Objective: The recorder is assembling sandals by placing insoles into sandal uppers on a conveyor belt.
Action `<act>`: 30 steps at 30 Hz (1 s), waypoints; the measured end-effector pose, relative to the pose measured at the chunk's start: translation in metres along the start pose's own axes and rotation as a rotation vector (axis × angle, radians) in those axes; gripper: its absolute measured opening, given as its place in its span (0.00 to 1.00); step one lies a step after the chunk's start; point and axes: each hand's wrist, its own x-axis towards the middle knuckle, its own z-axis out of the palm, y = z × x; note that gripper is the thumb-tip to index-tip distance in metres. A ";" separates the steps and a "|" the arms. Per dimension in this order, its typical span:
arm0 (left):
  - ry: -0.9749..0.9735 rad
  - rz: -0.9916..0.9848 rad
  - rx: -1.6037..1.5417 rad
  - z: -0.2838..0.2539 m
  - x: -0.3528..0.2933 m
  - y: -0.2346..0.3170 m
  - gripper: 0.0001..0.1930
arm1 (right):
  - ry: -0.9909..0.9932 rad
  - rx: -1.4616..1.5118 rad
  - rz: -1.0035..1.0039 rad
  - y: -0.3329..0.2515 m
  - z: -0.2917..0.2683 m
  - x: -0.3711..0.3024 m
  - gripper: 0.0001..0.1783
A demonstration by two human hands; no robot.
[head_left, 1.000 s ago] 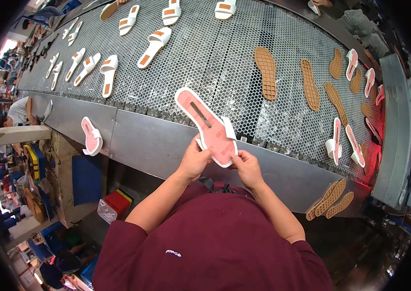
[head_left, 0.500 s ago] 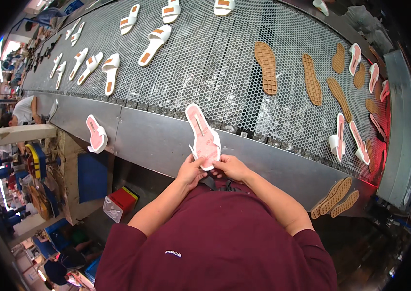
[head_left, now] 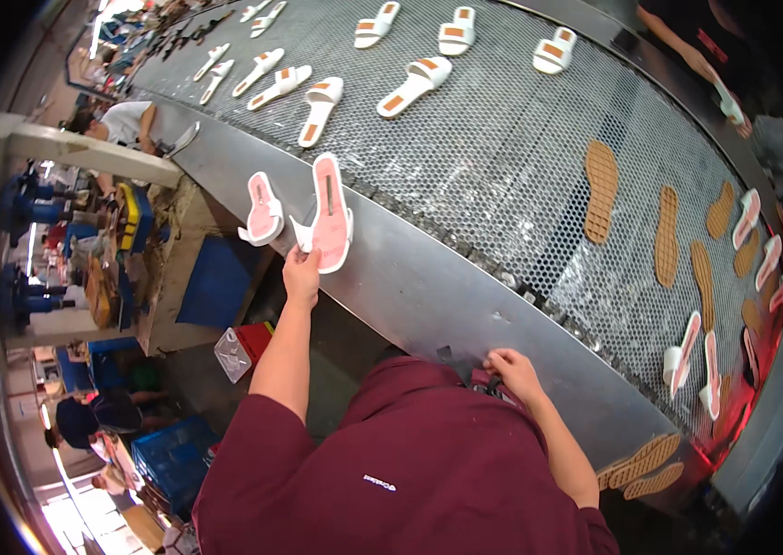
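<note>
My left hand [head_left: 301,277] pinches the near end of a white slide sandal [head_left: 330,222], its pink underside facing up. The sandal is at the steel ledge [head_left: 410,282], with a loose white strap end sticking out on its left. Just left of it lies a second slide sandal [head_left: 265,209], also pink side up. Near my waist, above the ledge's near edge, my right hand [head_left: 513,372] has its fingers curled in, with no object showing in them.
Beyond the ledge runs a mesh conveyor [head_left: 502,120]. White slides [head_left: 320,111] stand on its left part; tan outsoles [head_left: 600,192] and pink-bottomed slides [head_left: 683,353] lie on the right. Outsoles [head_left: 646,462] lie on the near right ledge. Across the conveyor, another person's hand [head_left: 701,67] holds a white piece.
My left hand has carried the sandal leftward, beside the other one. My right hand has let go of it and moved right. The view has turned, shifting the scene.
</note>
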 end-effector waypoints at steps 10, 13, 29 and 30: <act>0.293 -0.294 -0.010 -0.027 0.019 -0.044 0.36 | 0.147 0.094 0.133 0.002 -0.025 -0.030 0.15; 0.389 -0.385 -0.111 -0.009 0.007 -0.028 0.39 | 0.189 0.150 0.143 0.005 -0.027 -0.033 0.15; -0.480 -0.188 0.227 0.092 -0.213 -0.023 0.07 | 1.127 0.538 -0.129 0.021 -0.216 -0.126 0.23; -0.571 -0.193 0.217 0.103 -0.219 -0.013 0.07 | 1.181 0.585 -0.114 0.026 -0.230 -0.144 0.26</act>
